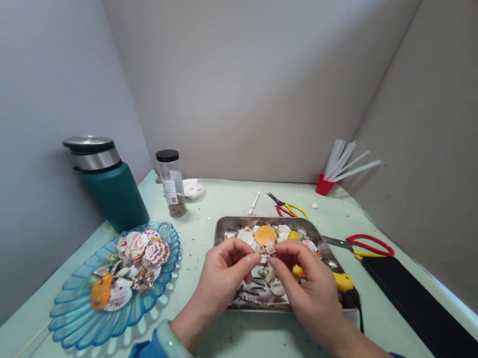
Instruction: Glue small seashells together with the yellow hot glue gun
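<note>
My left hand (224,274) and my right hand (307,278) come together over a metal tray (222,223), fingertips pinched and close to each other. Between them is a small beige shell piece (266,250), partly covered by the fingers. Both hands are closed on it. Below, the tray holds many seashells, with an orange scallop shell (266,236) behind the fingertips and a yellow star-shaped piece (297,272) beside my right hand. Dark metal tools lie at the tray's near left. A yellow tool (343,281) with a black cord rests at its right edge.
A blue scalloped plate (70,321) with shells stands left, before a green bottle (113,192). Behind are a clear jar (172,182), small scissors (290,210) and a red cup (324,185) of translucent sticks. Larger scissors (368,244) and a black slab (406,292) lie right.
</note>
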The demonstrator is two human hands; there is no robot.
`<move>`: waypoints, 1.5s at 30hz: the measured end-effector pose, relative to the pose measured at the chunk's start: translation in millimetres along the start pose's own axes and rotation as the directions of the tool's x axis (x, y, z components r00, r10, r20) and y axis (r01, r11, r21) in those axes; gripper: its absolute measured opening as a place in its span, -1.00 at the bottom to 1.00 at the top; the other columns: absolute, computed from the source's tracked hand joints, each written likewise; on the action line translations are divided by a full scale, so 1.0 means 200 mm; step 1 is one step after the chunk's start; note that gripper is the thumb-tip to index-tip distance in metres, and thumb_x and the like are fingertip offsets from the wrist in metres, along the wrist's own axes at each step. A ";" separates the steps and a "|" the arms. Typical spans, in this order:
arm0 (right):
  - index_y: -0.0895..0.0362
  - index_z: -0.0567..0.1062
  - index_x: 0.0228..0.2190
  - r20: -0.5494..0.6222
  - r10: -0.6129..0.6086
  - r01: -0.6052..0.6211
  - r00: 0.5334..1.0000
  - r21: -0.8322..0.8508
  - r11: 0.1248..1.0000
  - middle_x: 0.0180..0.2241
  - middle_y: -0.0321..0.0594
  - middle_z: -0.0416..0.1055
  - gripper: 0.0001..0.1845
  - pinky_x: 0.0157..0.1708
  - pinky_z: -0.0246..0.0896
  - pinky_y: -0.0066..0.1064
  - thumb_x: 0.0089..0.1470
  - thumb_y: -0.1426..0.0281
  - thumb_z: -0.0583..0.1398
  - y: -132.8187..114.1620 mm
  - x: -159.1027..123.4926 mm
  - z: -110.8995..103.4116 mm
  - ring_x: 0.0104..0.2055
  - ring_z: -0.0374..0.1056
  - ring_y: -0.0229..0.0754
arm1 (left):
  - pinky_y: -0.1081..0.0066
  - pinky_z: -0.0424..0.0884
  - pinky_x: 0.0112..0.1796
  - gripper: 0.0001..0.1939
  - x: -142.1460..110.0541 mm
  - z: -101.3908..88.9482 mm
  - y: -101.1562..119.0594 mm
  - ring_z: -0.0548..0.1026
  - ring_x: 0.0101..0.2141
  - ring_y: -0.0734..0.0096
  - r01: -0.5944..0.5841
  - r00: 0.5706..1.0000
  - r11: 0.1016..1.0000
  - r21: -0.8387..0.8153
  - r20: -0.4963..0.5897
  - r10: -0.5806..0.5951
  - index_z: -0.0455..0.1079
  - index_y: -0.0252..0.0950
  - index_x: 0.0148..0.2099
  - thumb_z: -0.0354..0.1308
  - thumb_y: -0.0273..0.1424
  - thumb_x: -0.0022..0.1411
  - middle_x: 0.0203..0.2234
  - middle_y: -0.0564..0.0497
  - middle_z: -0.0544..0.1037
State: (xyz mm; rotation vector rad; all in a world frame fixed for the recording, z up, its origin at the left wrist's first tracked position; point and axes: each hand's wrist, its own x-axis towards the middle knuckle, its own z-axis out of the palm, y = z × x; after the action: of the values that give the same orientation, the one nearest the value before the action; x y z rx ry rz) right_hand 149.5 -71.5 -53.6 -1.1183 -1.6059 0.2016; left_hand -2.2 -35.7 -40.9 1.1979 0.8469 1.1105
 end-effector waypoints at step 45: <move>0.08 0.45 -0.33 0.123 0.230 -0.256 0.965 0.279 0.925 -0.45 -0.33 0.36 -0.93 -0.43 0.19 -0.48 0.16 0.40 0.15 0.00 0.01 0.01 -0.43 0.27 -0.27 | 0.59 0.25 -0.62 -0.79 0.00 0.01 -0.01 0.29 -0.64 0.63 -0.036 0.999 0.999 0.008 0.032 0.036 0.36 -0.36 -0.42 0.31 -0.35 0.00 -0.60 0.12 0.40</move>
State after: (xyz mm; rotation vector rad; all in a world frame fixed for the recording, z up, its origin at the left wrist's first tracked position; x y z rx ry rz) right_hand 148.4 -69.9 -52.8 -1.0844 -1.4522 0.6420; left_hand 0.0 -36.1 -42.0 1.2390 0.8088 1.1154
